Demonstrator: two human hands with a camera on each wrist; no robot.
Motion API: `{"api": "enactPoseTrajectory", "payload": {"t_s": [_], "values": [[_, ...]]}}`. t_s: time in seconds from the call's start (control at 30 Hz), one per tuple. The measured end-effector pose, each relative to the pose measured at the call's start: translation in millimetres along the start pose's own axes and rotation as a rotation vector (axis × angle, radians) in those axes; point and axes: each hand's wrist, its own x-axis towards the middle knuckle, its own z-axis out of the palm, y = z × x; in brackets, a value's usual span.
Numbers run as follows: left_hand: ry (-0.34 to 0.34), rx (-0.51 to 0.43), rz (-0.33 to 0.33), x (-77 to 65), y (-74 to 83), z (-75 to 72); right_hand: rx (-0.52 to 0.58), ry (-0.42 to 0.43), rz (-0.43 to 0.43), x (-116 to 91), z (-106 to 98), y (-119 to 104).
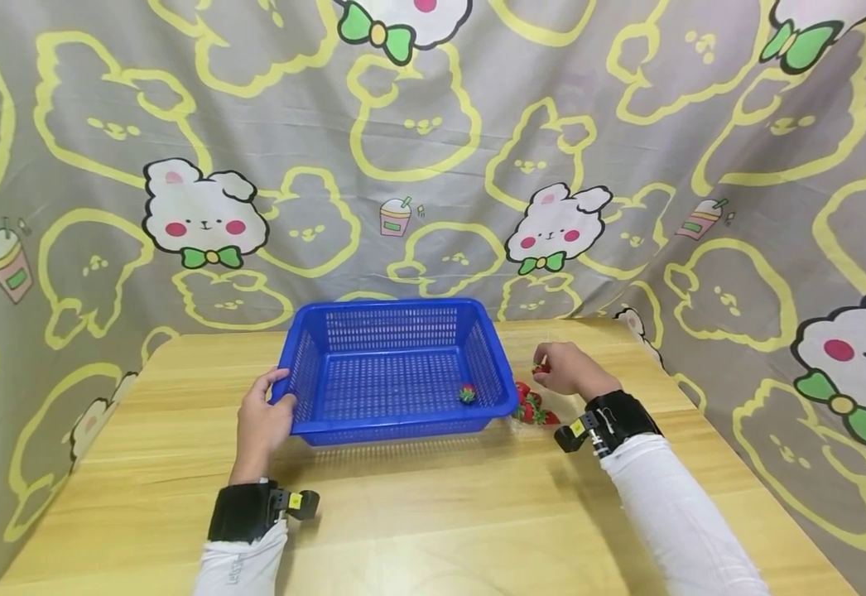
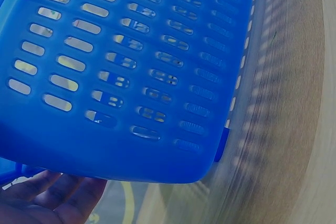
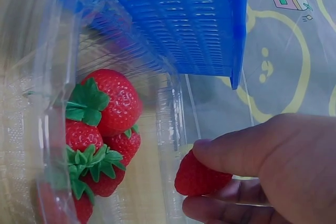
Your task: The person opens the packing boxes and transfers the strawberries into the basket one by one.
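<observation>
A blue plastic basket (image 1: 396,426) with slotted walls stands on the table, a single strawberry (image 1: 466,394) lying inside near its right end. My left hand (image 1: 264,418) grips the basket's left rim; in the left wrist view its fingers (image 2: 68,195) bend under that edge. To the right, my right hand (image 1: 570,370) pinches another strawberry (image 3: 198,176) between thumb and fingers, above the edge of a clear plastic box (image 3: 176,145). Several more strawberries (image 3: 113,103) with green leaves lie in that box, partly behind the basket's right side in the head view.
The light wooden table (image 1: 418,513) reaches back to a grey curtain (image 1: 314,124) with yellow outlines and white rabbit faces, which also hangs along both sides. The clear box sits right up against the basket's right end.
</observation>
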Motion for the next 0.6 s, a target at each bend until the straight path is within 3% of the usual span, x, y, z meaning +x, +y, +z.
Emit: {"api": "enactPoseTrajectory", "payload": {"t_s": [0.4, 0.6], "values": [[0.002, 0.04, 0.011, -3.5, -7.9, -6.1, 0.026, -0.009, -0.015, 2.9, 6.6, -6.3], [0.0, 0.008, 0.02, -0.8, -2.1, -1.0, 0.034, 0.06, -0.041, 1.3, 0.6, -3.2]]}}
